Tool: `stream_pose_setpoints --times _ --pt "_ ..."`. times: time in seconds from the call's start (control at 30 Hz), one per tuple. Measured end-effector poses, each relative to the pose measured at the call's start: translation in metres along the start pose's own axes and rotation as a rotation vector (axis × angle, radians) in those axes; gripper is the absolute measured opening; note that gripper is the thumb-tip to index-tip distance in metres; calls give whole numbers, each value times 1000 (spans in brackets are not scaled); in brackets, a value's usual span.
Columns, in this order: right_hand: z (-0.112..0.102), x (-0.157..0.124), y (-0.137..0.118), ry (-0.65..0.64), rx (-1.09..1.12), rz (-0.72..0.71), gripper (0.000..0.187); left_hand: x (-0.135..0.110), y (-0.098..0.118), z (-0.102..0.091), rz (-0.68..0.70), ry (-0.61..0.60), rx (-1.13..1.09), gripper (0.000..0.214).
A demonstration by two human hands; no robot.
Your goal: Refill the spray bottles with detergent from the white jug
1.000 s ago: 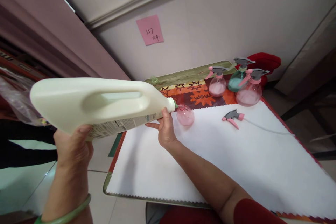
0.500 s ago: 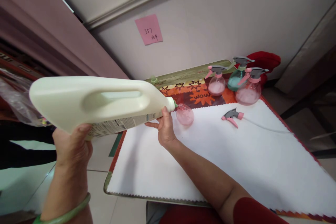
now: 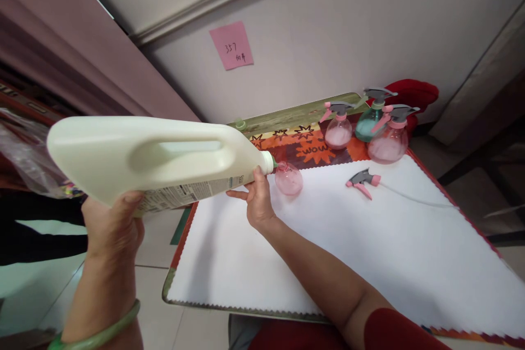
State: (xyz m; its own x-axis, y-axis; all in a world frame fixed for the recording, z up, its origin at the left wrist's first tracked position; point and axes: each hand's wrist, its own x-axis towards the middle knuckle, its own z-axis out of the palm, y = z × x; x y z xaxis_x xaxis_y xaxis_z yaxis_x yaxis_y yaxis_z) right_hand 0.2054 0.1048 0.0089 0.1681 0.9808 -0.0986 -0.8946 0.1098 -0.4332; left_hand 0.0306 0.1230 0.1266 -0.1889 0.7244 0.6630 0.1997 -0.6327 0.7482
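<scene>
Gripping the base end of a tilted cream jug (image 3: 164, 132), left hand (image 3: 112, 227) at far left; right hand (image 3: 258, 202) holds it near the neck, green spout (image 3: 275, 164) at the mouth of an uncapped round pink bottle (image 3: 289, 181) standing on the white-covered table (image 3: 229, 265). Farther right, three spray bottles (image 3: 368, 128) stand grouped toward the back, loose spray head (image 3: 363, 178) lying in front.

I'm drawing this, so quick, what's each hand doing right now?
Left hand: closed around the jug, near its base.
Right hand: holding the jug near its neck, thumb against it, one finger sticking out.
</scene>
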Motion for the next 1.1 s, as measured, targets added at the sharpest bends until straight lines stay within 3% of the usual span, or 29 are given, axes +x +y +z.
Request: stream_pose_setpoints --times 1.1 --pt "0 3 -2 21 42 13 68 8 2 6 -12 -19 78 65"
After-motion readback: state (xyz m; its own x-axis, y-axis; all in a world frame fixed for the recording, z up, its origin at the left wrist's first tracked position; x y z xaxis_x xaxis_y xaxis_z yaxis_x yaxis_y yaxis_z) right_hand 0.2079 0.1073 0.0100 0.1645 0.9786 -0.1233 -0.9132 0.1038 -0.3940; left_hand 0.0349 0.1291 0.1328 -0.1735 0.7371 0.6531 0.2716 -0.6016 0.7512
